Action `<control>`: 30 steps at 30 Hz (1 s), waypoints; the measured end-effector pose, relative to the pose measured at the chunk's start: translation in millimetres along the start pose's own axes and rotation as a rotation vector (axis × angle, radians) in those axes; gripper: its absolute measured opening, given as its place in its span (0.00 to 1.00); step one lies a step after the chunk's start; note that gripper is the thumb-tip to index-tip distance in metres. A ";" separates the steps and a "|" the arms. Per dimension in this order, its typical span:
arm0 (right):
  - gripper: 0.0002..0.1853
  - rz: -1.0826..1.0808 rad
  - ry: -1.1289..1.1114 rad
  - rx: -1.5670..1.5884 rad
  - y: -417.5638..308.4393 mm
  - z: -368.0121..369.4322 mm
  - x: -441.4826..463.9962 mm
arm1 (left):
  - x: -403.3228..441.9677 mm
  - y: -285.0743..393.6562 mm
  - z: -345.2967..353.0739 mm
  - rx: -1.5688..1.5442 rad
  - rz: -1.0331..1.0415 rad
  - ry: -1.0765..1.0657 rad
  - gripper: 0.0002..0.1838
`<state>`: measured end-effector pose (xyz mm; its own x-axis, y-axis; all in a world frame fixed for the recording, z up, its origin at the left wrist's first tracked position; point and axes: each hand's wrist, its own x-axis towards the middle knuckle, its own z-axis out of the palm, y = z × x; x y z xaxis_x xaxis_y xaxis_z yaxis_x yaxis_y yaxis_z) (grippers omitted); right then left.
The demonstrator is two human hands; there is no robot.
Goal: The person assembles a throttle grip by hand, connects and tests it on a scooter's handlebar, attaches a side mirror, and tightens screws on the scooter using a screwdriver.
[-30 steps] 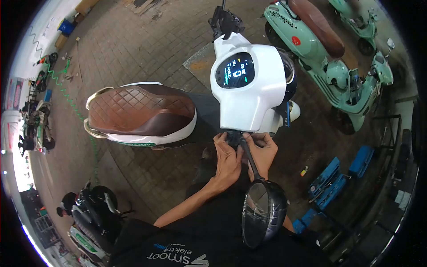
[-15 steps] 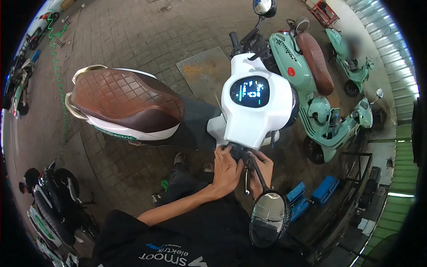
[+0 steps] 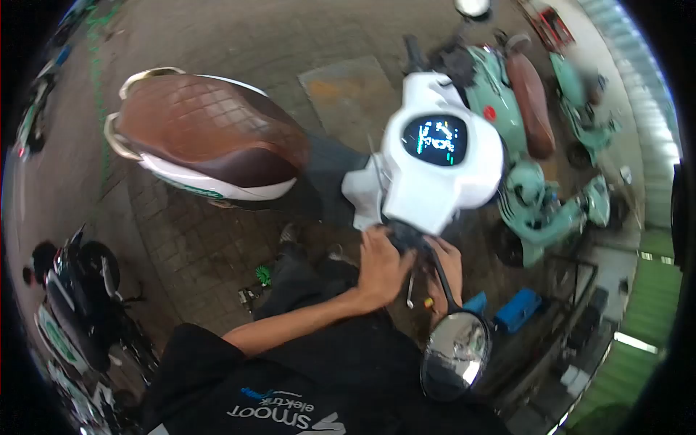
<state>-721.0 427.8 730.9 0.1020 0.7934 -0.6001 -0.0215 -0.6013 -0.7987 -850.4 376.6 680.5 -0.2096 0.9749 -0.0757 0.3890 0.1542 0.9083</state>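
Observation:
A white scooter front (image 3: 442, 163) with a lit round display (image 3: 436, 140) stands before me. My left hand (image 3: 382, 267) is at the near end of its handlebar (image 3: 406, 235), fingers bent against the dark control part; motion smears it. Beside it, across the mirror's stem, my right hand (image 3: 444, 270) is closed, its fingers partly hidden. A small yellow thing (image 3: 428, 302) shows at its lower edge, too small to name. Between the hands hangs a silver lever (image 3: 411, 290). The round mirror (image 3: 455, 355) sits in front of my chest.
The scooter's brown quilted seat (image 3: 210, 134) extends to the left. Mint-green scooters (image 3: 540, 217) stand on the right, near blue cases (image 3: 518, 310) and a dark metal frame (image 3: 580, 272). A dark motorcycle (image 3: 90, 297) is parked at lower left. A metal plate (image 3: 344, 90) lies on the paving.
The view has shifted, so the scooter sits further right and slightly higher. My left hand's fingers have loosened a little from the control part. A yellow thing now shows by my right hand.

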 end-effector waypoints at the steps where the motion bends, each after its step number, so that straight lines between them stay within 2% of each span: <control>1: 0.11 -0.013 -0.012 -0.034 -0.2 0.7 5.8 | 0.8 1.9 1.4 0.093 -0.036 -0.024 0.34; 2: 0.12 -0.081 -0.035 -0.209 5.1 -6.6 11.4 | 3.9 3.4 2.8 0.081 -0.083 -0.073 0.34; 3: 0.12 -0.089 -0.043 -0.142 5.1 -3.5 6.4 | 3.4 3.8 7.1 0.073 -0.132 -0.109 0.35; 4: 0.12 -0.095 -0.051 -0.075 5.0 -0.9 1.3 | -1.4 -4.7 18.7 0.138 -0.049 -0.088 0.36; 5: 0.12 -0.132 -0.070 -0.079 14.3 -10.1 8.3 | -5.2 -11.3 38.3 0.172 -0.057 -0.013 0.36; 7: 0.11 -0.120 -0.115 -0.166 8.7 -0.4 20.9 | 7.0 -10.9 29.9 -0.002 -0.058 -0.093 0.36; 8: 0.11 -0.121 -0.138 -0.211 4.6 14.2 30.1 | 6.5 -20.1 47.8 0.101 0.052 0.062 0.36; 9: 0.11 -0.120 -0.144 -0.256 1.8 25.3 35.1 | 12.9 -11.3 37.0 0.018 -0.078 -0.045 0.38; 11: 0.12 -0.121 -0.158 -0.302 -0.4 40.6 40.6 | 8.8 -61.5 96.6 0.393 0.129 0.330 0.32; 12: 0.12 -0.130 -0.165 -0.318 -0.8 45.8 42.5 | 14.7 -59.3 87.4 0.396 0.134 0.351 0.32; 14: 0.12 -0.142 -0.178 -0.331 -0.9 49.4 43.9 | 14.4 -48.5 66.1 0.087 -0.068 -0.194 0.45; 18: 0.13 -0.161 -0.200 -0.353 -0.6 53.3 48.8 | 17.3 -49.2 64.7 0.134 -0.008 -0.071 0.42; 20: 0.13 -0.175 -0.208 -0.362 -0.7 53.4 50.7 | 18.8 -45.0 58.9 0.114 -0.005 -0.130 0.42; 30: 0.14 -0.218 -0.236 -0.367 7.8 44.8 57.0 | 21.4 -70.1 81.8 0.151 0.025 -0.142 0.47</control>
<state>-759.9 472.5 688.5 -0.1642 0.8789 -0.4479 0.3315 -0.3785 -0.8642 -808.7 399.8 581.6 -0.0740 0.9899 -0.1213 0.5250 0.1421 0.8391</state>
